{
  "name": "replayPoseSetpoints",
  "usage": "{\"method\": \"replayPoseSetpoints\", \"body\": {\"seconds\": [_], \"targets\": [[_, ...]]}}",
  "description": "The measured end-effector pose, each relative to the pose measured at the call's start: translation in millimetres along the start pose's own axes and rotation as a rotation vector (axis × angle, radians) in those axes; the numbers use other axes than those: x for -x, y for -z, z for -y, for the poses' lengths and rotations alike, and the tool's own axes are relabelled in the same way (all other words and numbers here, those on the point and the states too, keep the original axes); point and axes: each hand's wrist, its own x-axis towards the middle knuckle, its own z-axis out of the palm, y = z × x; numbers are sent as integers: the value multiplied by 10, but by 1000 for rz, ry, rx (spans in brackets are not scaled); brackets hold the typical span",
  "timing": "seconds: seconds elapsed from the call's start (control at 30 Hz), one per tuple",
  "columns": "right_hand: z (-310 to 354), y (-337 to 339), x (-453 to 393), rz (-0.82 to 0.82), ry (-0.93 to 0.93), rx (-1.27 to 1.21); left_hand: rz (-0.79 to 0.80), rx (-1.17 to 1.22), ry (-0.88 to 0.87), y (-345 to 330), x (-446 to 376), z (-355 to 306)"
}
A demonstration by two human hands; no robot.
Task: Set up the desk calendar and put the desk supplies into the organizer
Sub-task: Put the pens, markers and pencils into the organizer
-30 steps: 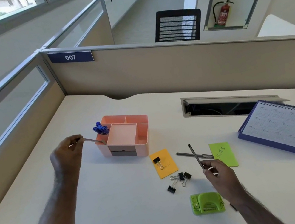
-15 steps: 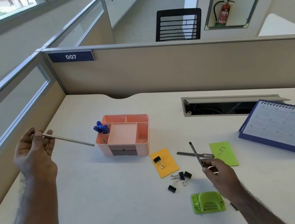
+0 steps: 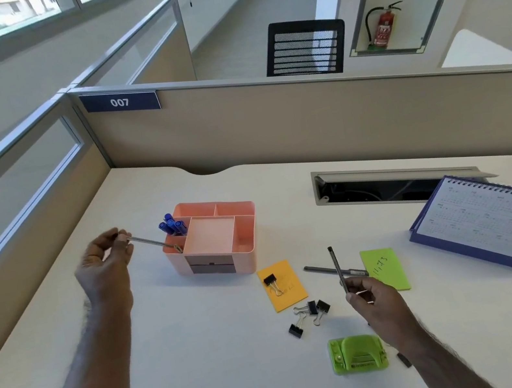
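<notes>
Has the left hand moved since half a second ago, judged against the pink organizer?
Yes. The left hand has come back toward the pink organizer, and the tip of the gray pen it pinches now reaches the organizer's front-left compartment.

The organizer is being kept left of centre on the counter, with markers being stood in its back-left compartment. Two sticky notes are being left in front of it to the right, a pen between them, loose binder clips just in front. The calendar is being parked far right.
</notes>
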Motion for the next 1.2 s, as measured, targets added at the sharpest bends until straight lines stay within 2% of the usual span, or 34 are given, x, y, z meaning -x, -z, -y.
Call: {"method": "replayPoseSetpoints", "body": {"seconds": [0.23,0.43,0.53,0.63,0.7,0.77,0.83,0.9,1.07,1.2], "targets": [[122,-74,10,133,-81,-218,48,-369,-41,-69,52,320],[296,-149,70,196,-93,-444,87,-606,-116,-126,145,331],[405,-174,92,186,-98,-579,84,-708,-263,-146,244,200],[503,-201,107,173,-125,-680,79,-772,-509,-245,470,12],[566,-235,117,165,-116,-689,195,-738,-564,-350,743,-62],[626,-294,137,156,-93,-680,417,-623,-405,-458,1090,-105],[677,-366,163,158,-73,-673,654,-488,-114,-555,1426,-116],[722,-435,183,175,-42,-649,782,-365,77,-625,1679,-103],[786,-500,209,209,42,-579,748,-236,246,-701,1809,-134],[783,-488,203,249,56,-537,741,-242,277,-690,1706,-156]]}}
